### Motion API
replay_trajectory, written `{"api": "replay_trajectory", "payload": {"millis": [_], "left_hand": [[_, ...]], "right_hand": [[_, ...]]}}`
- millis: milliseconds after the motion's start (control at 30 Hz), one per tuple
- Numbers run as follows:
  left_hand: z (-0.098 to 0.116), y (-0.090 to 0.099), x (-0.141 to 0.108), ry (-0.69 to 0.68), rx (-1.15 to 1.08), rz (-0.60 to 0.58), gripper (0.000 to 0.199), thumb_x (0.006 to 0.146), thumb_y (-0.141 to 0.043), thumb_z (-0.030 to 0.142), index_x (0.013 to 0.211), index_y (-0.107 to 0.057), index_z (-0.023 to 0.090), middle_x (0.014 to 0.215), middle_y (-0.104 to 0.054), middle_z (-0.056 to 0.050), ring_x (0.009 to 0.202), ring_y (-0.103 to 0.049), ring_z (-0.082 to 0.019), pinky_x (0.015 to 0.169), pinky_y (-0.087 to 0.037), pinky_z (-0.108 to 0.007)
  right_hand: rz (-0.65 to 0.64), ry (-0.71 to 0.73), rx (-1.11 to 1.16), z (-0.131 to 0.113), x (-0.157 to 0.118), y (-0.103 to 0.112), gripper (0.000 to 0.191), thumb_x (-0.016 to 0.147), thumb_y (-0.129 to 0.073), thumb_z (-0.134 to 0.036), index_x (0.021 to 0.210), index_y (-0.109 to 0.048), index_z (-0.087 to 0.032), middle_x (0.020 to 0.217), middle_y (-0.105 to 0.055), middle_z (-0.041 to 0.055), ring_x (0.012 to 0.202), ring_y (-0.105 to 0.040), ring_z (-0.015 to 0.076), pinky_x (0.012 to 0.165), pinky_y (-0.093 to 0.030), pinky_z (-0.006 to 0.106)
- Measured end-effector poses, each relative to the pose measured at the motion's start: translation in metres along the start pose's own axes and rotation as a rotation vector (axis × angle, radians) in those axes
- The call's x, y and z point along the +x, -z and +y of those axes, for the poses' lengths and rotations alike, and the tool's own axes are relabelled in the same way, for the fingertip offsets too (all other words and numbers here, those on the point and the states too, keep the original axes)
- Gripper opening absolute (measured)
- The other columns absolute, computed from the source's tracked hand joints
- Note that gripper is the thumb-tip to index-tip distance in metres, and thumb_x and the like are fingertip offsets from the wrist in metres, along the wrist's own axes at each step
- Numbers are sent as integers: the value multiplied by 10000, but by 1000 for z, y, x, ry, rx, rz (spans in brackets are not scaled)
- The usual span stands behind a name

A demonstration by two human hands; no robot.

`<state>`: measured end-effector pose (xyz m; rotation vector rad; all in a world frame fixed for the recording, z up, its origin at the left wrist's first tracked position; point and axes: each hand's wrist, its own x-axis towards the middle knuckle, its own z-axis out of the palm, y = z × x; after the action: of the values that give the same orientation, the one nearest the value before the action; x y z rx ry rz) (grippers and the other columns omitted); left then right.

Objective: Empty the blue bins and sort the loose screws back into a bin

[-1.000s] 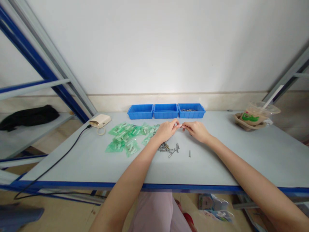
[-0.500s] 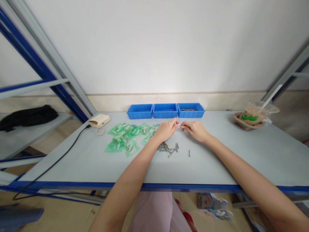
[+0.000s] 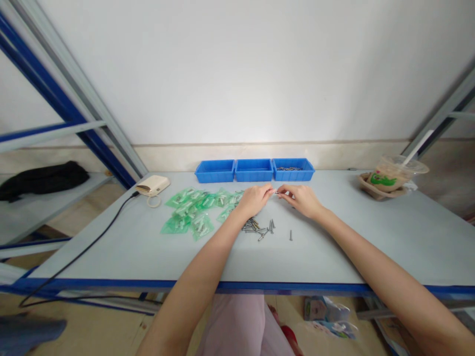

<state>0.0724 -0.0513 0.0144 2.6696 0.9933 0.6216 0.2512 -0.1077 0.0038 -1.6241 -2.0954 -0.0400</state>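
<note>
My left hand (image 3: 256, 199) pinches a small white plastic plug, mostly covered by the fingertips. Facing it, my right hand (image 3: 301, 199) is closed on a thin metal screw (image 3: 277, 193), whose end meets the plug between the two hands. Beneath my left wrist lies a loose pile of screws (image 3: 260, 229), partly hidden by the forearm. One single screw (image 3: 291, 235) lies apart to the right. Left of my hands, several green plastic bags (image 3: 189, 208) with white plugs and screws inside are heaped on the table.
Three blue bins stand along the wall: left (image 3: 215, 173), middle (image 3: 254, 172) and right (image 3: 294, 173), the right one holding screws. A cream device (image 3: 153, 185) with a black cable (image 3: 85, 247) sits at left. A drink cup (image 3: 389, 174) stands in a carton holder at right.
Both hands stay almost in place, fingertips still together. The fingers have shifted slightly, and less of the white plug shows between them.
</note>
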Motion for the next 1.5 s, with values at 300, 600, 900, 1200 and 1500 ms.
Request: {"api": "replay_trajectory", "payload": {"millis": [300,600,900,1200,1500], "left_hand": [[-1,-1,-1,-7,4,10,270,924,-338,354,986,-553,202,673,-621,-6,651,-587,-162,619,-371,-230],[0,-1,1,19,20,-3,354,921,-349,375,787,-612,180,645,-624,-30,636,-576,-159,611,-353,-228],[-21,9,1,131,4,177,438,929,-296,417,699,-582,177,601,-605,-16,588,-551,-135,596,-336,-217],[-30,14,2,179,-29,195,456,923,-291,426,681,-585,175,594,-604,-8,599,-554,-127,628,-362,-216],[-28,10,1,105,28,176,449,930,-294,416,680,-579,176,593,-597,-21,593,-549,-144,594,-319,-228]], "right_hand": [[14,21,-10,-1,0,1,294,917,-379,-337,944,-643,-212,800,-689,34,648,-589,157,591,-329,236],[-19,51,45,4,0,-4,228,877,-464,-346,864,-654,-221,807,-690,18,648,-588,144,598,-346,233],[168,-111,-16,23,17,0,259,873,-447,-371,903,-654,-217,831,-695,22,648,-598,142,584,-367,237],[350,-418,-202,75,50,15,309,866,-437,-371,838,-677,-179,832,-671,92,714,-584,191,582,-375,264],[-189,160,413,-6,14,10,246,806,-568,-420,838,-675,-201,863,-632,31,762,-550,148,691,-421,266]]}}
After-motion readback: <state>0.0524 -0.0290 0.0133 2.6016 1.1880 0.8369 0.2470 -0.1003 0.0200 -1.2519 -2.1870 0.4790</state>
